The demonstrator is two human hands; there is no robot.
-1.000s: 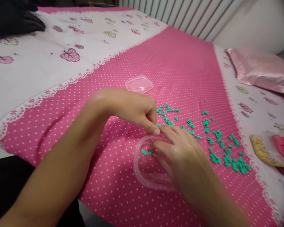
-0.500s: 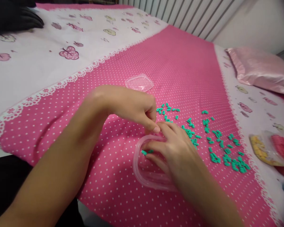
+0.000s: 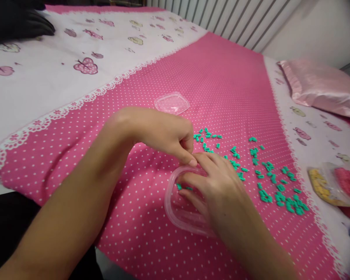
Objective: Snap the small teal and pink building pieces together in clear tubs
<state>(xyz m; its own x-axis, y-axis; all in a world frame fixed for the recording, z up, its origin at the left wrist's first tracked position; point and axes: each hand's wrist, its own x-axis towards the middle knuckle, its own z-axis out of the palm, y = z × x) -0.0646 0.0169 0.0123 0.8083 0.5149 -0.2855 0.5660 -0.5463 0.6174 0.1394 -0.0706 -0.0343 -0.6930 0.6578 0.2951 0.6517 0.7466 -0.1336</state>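
Observation:
My left hand (image 3: 170,132) reaches in from the left with its wrist bent and its fingers curled. Its thumb tip meets the fingertips of my right hand (image 3: 221,188) just above the far rim of a clear plastic tub (image 3: 169,210). Whatever is pinched there is hidden behind the fingers. Part of my right hand dips inside the tub, close to a few small green plastic pieces (image 3: 179,186). More green pieces (image 3: 265,195) lie scattered on the bed beyond and to the right of that hand.
A clear lid (image 3: 172,104) lies flat on the pink dotted bedsheet (image 3: 140,217) behind my hands. At the right are bags of yellow pieces (image 3: 321,184) and red pieces (image 3: 348,181). A pink pillow (image 3: 321,85) rests farther back, and a black-covered hand or glove (image 3: 32,23) shows at top left.
Both hands stay together over the tub with only a slight shift of the fingers. The tub has moved a touch to the right.

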